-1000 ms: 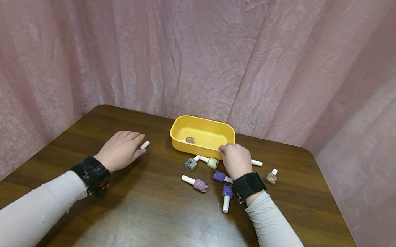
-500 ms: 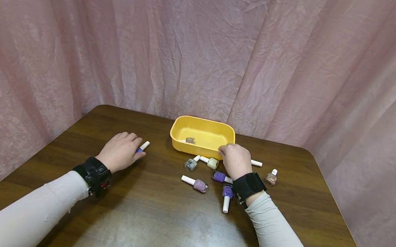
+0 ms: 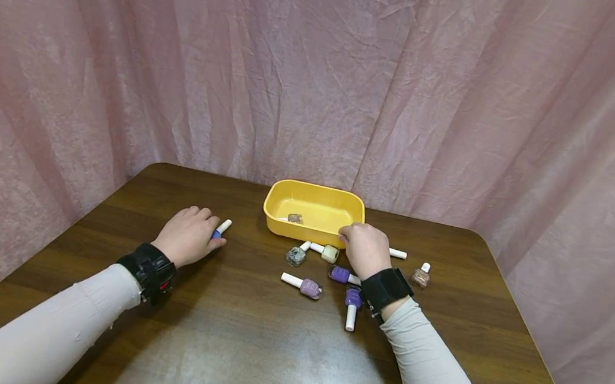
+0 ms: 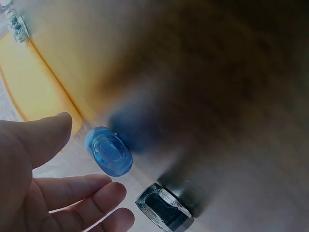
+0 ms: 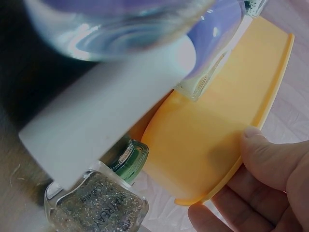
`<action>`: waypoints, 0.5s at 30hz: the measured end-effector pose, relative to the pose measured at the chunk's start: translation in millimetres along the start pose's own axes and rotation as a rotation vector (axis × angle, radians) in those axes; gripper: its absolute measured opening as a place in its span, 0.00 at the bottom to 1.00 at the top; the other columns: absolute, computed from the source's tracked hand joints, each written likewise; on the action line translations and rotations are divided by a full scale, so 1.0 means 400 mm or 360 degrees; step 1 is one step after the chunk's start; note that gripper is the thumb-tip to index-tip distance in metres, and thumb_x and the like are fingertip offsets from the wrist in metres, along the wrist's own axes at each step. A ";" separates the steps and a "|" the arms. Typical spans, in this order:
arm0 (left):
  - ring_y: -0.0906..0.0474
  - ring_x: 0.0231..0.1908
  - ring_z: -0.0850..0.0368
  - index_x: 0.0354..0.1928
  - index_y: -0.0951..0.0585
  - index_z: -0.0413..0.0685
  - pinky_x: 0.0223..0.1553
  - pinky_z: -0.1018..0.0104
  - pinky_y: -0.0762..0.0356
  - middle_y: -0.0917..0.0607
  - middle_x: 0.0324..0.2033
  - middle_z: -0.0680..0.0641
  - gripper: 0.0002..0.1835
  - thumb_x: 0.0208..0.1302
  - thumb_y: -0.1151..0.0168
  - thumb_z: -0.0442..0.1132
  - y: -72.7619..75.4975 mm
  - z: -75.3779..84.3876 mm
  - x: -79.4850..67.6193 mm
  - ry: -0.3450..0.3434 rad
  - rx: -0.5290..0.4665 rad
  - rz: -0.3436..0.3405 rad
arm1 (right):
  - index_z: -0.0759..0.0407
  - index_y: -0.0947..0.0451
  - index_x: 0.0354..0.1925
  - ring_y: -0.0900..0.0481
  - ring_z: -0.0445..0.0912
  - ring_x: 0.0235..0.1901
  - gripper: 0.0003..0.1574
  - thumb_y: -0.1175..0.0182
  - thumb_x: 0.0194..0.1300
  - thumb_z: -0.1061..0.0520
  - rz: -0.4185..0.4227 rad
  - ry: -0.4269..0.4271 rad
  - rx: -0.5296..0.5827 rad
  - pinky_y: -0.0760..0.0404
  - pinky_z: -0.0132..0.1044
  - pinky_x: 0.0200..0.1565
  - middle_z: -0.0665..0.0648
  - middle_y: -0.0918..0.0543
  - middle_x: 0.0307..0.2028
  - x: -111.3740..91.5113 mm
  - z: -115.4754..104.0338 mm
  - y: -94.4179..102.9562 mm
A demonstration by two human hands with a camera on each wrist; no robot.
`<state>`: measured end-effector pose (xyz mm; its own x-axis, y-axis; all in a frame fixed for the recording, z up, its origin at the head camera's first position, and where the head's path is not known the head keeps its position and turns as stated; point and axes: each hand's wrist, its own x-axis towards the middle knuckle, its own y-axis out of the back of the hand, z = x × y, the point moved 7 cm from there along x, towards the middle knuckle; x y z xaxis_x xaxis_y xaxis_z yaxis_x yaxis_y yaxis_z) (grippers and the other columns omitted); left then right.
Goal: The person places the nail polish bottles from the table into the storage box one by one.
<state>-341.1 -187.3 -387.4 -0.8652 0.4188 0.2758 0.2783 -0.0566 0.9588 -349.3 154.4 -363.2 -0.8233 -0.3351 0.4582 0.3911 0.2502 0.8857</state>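
Left hand [image 3: 188, 236] straddling blue bottle [image 4: 111, 152] lying on table [image 3: 223, 329], thumb and fingers apart, partly covering it; contact impossible to tell. Right hand [image 3: 365, 248] pinching rim of yellow bin [image 3: 295, 231], hiding body of white-capped bottle [image 3: 398, 253].

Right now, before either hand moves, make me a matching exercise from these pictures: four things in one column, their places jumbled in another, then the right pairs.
Things
1. Yellow container
2. Blue bottle
3. Cream bottle
4. Pink curtain

Places
A. Hanging behind the table
B. Held at one end by the right hand
C. Lying just in front of the container
D. Next to the left hand

Pairs: 1-B, 2-D, 3-C, 4-A
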 end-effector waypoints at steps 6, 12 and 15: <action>0.19 0.46 0.37 0.51 0.13 0.33 0.55 0.40 0.20 0.15 0.41 0.40 0.25 0.71 0.22 0.51 -0.001 0.000 -0.001 -0.0007 0.0002 -0.0016 | 0.52 0.08 0.36 0.12 0.55 0.32 0.05 0.26 0.72 0.60 -0.0001 -0.0002 0.0000 0.15 0.55 0.34 0.55 0.11 0.29 0.000 0.000 -0.002; 0.19 0.45 0.37 0.49 0.13 0.33 0.54 0.40 0.19 0.15 0.39 0.40 0.24 0.70 0.22 0.50 -0.005 0.000 0.004 -0.0001 0.0014 -0.0060 | 0.52 0.08 0.35 0.12 0.54 0.31 0.06 0.26 0.72 0.60 -0.0002 0.0000 -0.0003 0.15 0.55 0.34 0.55 0.11 0.29 -0.001 0.000 -0.003; 0.19 0.44 0.38 0.47 0.12 0.35 0.53 0.40 0.19 0.15 0.38 0.41 0.22 0.70 0.21 0.49 -0.009 -0.001 0.007 -0.0003 0.0022 -0.0078 | 0.52 0.08 0.35 0.12 0.54 0.31 0.06 0.25 0.72 0.60 0.0001 0.0000 -0.0006 0.15 0.55 0.34 0.55 0.12 0.29 0.000 0.001 -0.002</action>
<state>-344.7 -186.3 -389.9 -0.8771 0.4227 0.2283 0.2414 -0.0232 0.9702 -349.8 154.5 -364.0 -0.8229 -0.3350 0.4588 0.3932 0.2470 0.8856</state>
